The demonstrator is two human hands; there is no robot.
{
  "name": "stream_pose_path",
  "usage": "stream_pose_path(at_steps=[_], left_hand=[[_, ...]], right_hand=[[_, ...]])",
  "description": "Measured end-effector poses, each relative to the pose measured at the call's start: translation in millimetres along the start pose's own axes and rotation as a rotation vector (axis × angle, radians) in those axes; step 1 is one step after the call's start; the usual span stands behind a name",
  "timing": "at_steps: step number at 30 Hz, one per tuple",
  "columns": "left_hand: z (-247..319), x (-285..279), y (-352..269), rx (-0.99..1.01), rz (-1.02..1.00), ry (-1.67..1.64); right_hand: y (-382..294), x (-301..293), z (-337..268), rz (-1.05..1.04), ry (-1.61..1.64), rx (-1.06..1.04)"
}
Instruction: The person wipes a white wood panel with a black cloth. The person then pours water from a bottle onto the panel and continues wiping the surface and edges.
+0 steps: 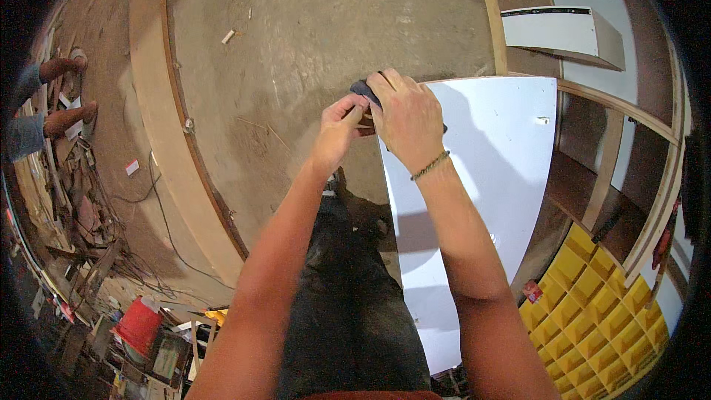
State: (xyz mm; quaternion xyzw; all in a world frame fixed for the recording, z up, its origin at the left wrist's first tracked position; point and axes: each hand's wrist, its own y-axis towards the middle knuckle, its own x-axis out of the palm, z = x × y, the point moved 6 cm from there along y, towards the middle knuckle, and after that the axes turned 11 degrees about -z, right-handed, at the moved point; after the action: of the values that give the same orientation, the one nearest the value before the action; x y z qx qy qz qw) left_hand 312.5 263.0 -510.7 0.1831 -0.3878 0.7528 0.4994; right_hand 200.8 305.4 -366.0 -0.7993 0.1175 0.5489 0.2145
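Observation:
A white laminated panel (483,155) lies before me to the right, its long left edge running back towards my legs. My right hand (408,114), with a beaded bracelet at the wrist, is over the panel's far left corner. It grips a dark cloth or pad (364,89), which shows past the fingers; a dark bit also shows at the hand's right side. My left hand (341,125) is at the same corner, thumb and fingers bent close together by the panel's edge. What lies between those fingers is hidden. A small white fitting (542,120) sits on the panel near its right edge.
A long wooden board (161,122) lies on the floor at left, near a cable (166,222). Another person's legs (66,89) stand beside scrap wood. A red bucket (138,325) is lower left. Wooden framing (605,166), a white box (555,33) and yellow moulded panelling (589,300) are at right.

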Motion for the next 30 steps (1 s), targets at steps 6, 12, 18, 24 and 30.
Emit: stream_pose_path(at_steps=[6, 12, 18, 24, 30], left_hand=[[15, 11, -5, -0.067, 0.064, 0.145], [13, 6, -5, -0.103, 0.102, 0.258], [15, 7, -8, -0.110, 0.107, 0.200], [9, 1, -3, -0.013, 0.098, 0.178], [13, -1, -6, -0.113, 0.116, 0.303]], right_hand=[[-65, -28, 54, -0.007, 0.122, 0.292], [-49, -9, 30, -0.183, -0.207, 0.008], [-34, -18, 60, -0.186, -0.255, 0.061], [-8, 4, 2, -0.128, -0.110, -0.268], [-24, 6, 18, -0.153, 0.018, -0.250]])
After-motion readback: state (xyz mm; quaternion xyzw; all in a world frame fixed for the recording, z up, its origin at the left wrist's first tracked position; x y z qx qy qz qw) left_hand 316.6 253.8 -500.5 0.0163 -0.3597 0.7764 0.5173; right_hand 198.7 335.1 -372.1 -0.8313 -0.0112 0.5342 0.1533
